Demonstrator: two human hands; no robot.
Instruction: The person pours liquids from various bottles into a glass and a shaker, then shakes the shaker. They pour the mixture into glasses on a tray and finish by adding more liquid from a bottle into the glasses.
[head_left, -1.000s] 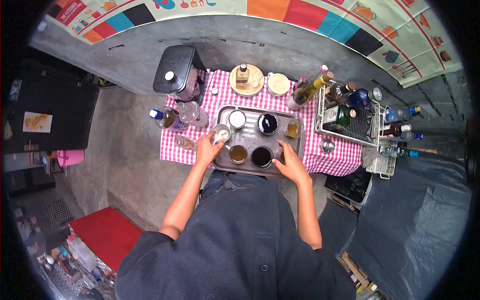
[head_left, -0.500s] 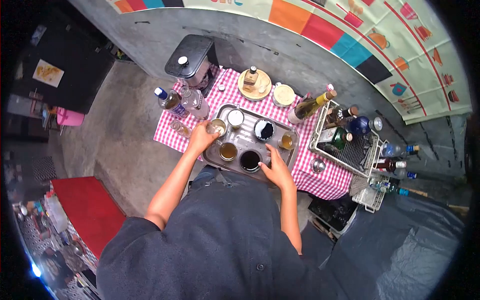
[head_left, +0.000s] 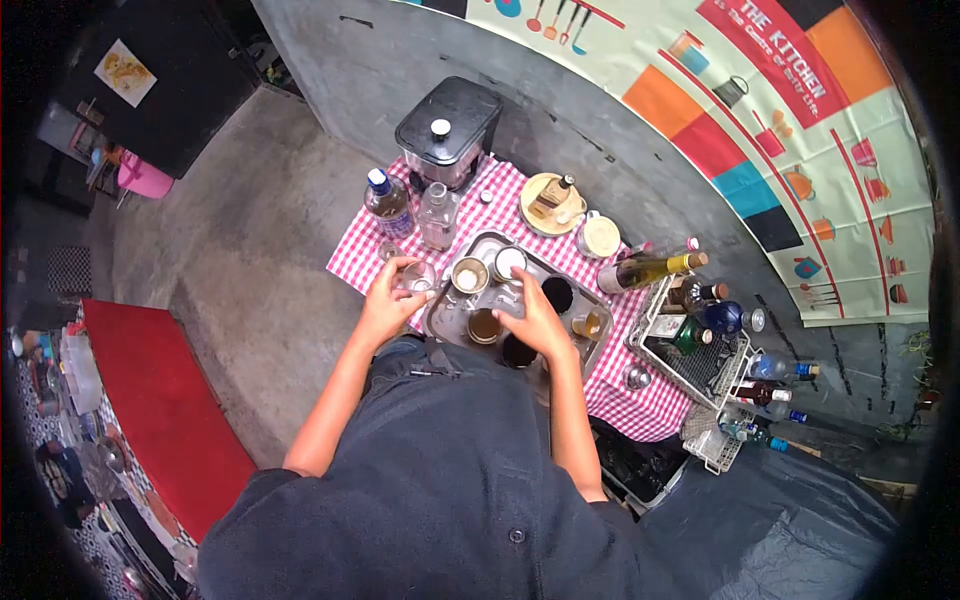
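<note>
My left hand [head_left: 384, 306] has its thumb and fingers around a clear drinking glass [head_left: 417, 276] at the left edge of the metal tray [head_left: 436, 318]. Over the tray, my right hand [head_left: 541, 322] is open, thumb and fingers apart. Its index finger overlaps the cup of white contents [head_left: 510, 260], and its thumb is close to the cup of brown liquid [head_left: 485, 326]. Beside the held glass stands a cup with pale contents [head_left: 469, 275]. Two cups of dark liquid [head_left: 557, 293] and a small glass of amber liquid [head_left: 587, 325] are farther right, one dark cup partly behind my right hand.
A blue-capped bottle [head_left: 389, 205], a clear bottle [head_left: 438, 217] and a black-lidded container [head_left: 449, 122] stand at the back left. Behind the tray are a round wooden board [head_left: 541, 222] and a lidded mug [head_left: 599, 237]. A wire rack [head_left: 655, 357] of bottles is at right.
My left hand has moved from the pale cup to the clear glass on its left. My right hand has shifted from the dark cup at the front toward the tray's middle. The view has turned.
</note>
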